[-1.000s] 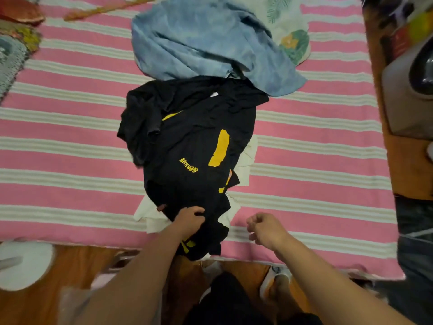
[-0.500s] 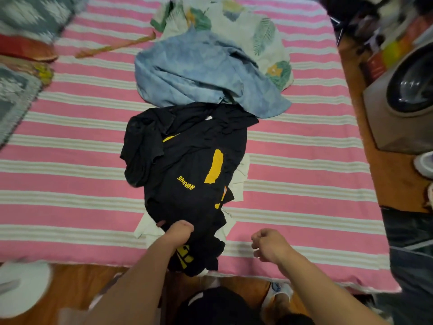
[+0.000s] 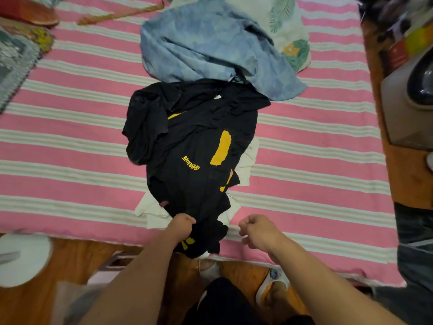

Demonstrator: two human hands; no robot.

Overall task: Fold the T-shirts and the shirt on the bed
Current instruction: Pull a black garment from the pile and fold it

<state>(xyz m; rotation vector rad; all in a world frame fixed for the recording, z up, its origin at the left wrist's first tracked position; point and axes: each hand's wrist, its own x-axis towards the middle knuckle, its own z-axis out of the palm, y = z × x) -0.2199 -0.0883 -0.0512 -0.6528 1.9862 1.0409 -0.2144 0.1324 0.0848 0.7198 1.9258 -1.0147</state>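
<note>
A crumpled black T-shirt (image 3: 194, 146) with yellow print lies in the middle of the pink striped bed (image 3: 316, 141), its lower end hanging over the near edge. My left hand (image 3: 181, 227) grips the black fabric near that edge. Under it lies a white garment (image 3: 247, 160), showing at both sides. A blue garment (image 3: 210, 43) is bunched behind the black one, and a leaf-print shirt (image 3: 290, 31) lies partly under the blue one. My right hand (image 3: 260, 228) hovers over the bed edge to the right of the black T-shirt, fingers curled, holding nothing.
Patterned cushions (image 3: 18, 48) sit at the bed's far left. A white round object (image 3: 22, 259) stands on the wooden floor at lower left. A grey appliance (image 3: 412, 95) and clutter stand right of the bed. My feet in slippers (image 3: 271, 287) are below the bed edge.
My left hand keeps its grip on the black T-shirt's lower part and has barely shifted. The right hand stays curled beside it. The view has tilted slightly.
</note>
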